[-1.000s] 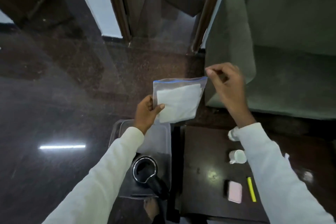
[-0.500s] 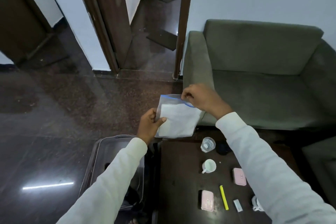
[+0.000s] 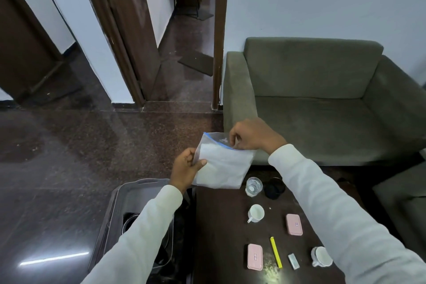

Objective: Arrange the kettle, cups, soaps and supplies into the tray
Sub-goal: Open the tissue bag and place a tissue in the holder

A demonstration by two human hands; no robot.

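Note:
Both hands hold a clear zip bag with a blue seal and white folded contents above the dark table's far left corner. My left hand grips its lower left edge; my right hand pinches the blue seal at the top right. On the table lie a white cup, a second white cup, two pink soaps, a yellow sachet, a small grey packet, a glass tumbler and a black round lid. The grey tray sits left of the table, with the kettle mostly hidden under my left sleeve.
A green sofa stands behind the table, with another seat at the right edge. Polished dark floor spreads to the left. An open wooden door and a doorway are beyond.
The view has tilted up and back, showing more of the table. My right hand moved from the bag's upper right corner down onto the seal; the bag has dropped lower and tilted.

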